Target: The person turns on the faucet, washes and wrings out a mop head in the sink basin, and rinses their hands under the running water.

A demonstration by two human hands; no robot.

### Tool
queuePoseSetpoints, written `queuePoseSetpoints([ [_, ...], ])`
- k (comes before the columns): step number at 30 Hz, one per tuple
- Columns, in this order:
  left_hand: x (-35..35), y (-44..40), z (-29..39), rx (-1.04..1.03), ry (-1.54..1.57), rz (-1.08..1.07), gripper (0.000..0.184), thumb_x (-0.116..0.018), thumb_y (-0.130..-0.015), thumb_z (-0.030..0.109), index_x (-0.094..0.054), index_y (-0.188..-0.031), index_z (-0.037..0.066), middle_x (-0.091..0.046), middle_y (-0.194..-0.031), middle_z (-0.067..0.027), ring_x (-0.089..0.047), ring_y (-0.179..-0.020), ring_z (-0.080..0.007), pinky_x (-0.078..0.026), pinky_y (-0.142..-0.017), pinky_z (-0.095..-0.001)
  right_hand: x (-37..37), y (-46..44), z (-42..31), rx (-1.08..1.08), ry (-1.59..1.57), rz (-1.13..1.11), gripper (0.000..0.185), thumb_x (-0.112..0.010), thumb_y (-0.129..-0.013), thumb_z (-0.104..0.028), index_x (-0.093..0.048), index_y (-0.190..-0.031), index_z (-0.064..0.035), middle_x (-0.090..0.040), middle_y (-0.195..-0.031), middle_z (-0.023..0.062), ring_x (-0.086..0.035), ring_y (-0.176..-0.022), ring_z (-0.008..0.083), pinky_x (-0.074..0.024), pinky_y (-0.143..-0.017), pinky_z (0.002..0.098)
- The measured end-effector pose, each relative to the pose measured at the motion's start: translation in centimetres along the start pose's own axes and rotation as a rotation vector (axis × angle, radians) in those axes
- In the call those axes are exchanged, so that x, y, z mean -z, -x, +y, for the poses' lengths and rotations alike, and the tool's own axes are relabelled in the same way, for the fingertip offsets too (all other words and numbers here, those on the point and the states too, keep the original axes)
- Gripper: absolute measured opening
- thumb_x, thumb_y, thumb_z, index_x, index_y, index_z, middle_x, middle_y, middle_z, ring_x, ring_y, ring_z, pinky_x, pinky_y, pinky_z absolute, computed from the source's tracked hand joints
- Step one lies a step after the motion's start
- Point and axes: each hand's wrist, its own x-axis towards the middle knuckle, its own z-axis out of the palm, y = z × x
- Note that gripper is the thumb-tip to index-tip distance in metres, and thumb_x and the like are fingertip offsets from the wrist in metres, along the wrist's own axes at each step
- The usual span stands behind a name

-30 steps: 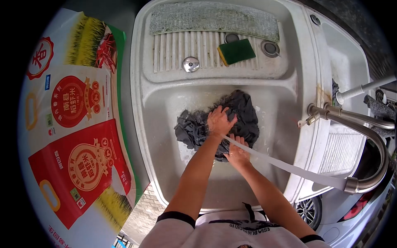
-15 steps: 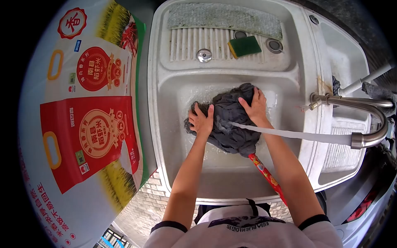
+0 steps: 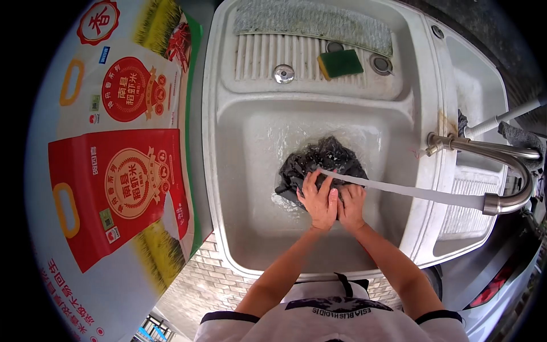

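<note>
A bunched, wet dark grey cloth [image 3: 322, 157] lies in the basin of the white sink [image 3: 235, 171], with shallow water around it. My left hand [image 3: 320, 199] rests on the cloth's near side, its fingers stretched over the fabric. Close beside it, my right hand [image 3: 351, 204] has its fingers bent over the cloth's near right part. The thumbs are near each other. A stream of water [image 3: 399, 190] runs from the curved metal faucet [image 3: 509, 202] and lands on the cloth by my fingertips. Fabric under my palms is hidden.
A green and yellow sponge [image 3: 342, 62] and a grey pad [image 3: 313, 25] lie on the ribbed ledge beyond the basin, near a round metal drain cap [image 3: 284, 73]. Large printed rice packaging [image 3: 134, 182] stands along the left. Another basin [image 3: 470, 214] adjoins on the right.
My hands have come from the cloth's two sides together at its near side. The cloth is bunched smaller. A red patterned stick at its near edge no longer shows.
</note>
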Motion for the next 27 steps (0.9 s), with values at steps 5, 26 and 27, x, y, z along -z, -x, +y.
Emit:
queuePoseSetpoints([
  [5, -4.0, -0.2, -5.3, 0.058, -0.046, 0.182, 0.041, -0.030, -0.088, 0.038, -0.061, -0.100, 0.014, -0.049, -0.112, -0.0096, -0.038, -0.111, -0.0298, -0.021, -0.092, -0.0452, -2.6, -1.8, 1.6, 0.164, 0.165, -0.191, 0.022, -0.056, -0.074, -0.025, -0.058, -0.088, -0.0087, -0.049, -0.083, 0.0087, -0.045, -0.082, 0.0272, -0.0310, -0.076, 0.0416],
  [26, 1.8, -14.4, -7.4, 0.034, -0.502, -0.281, 0.047, -0.032, -0.090, 0.051, -0.048, -0.120, 0.018, -0.040, -0.124, -0.0132, -0.038, -0.115, -0.0306, -0.028, -0.093, -0.0524, -4.7, -16.6, 3.6, 0.123, 0.327, -0.370, 0.050, -0.054, -0.081, -0.024, -0.042, -0.124, -0.0030, -0.039, -0.130, 0.0127, -0.036, -0.120, 0.0279, -0.0368, -0.093, 0.0413],
  [27, 2.5, -13.3, -7.7, 0.266, -0.453, -0.306, 0.049, -0.032, -0.090, 0.054, -0.048, -0.121, 0.019, -0.034, -0.129, -0.0129, -0.033, -0.118, -0.0316, -0.027, -0.094, -0.0553, -5.1, -15.2, 3.1, 0.113, 0.350, -0.319, 0.057, -0.050, -0.084, -0.032, -0.036, -0.132, -0.0052, -0.044, -0.127, 0.0139, -0.040, -0.118, 0.0294, -0.0321, -0.097, 0.0431],
])
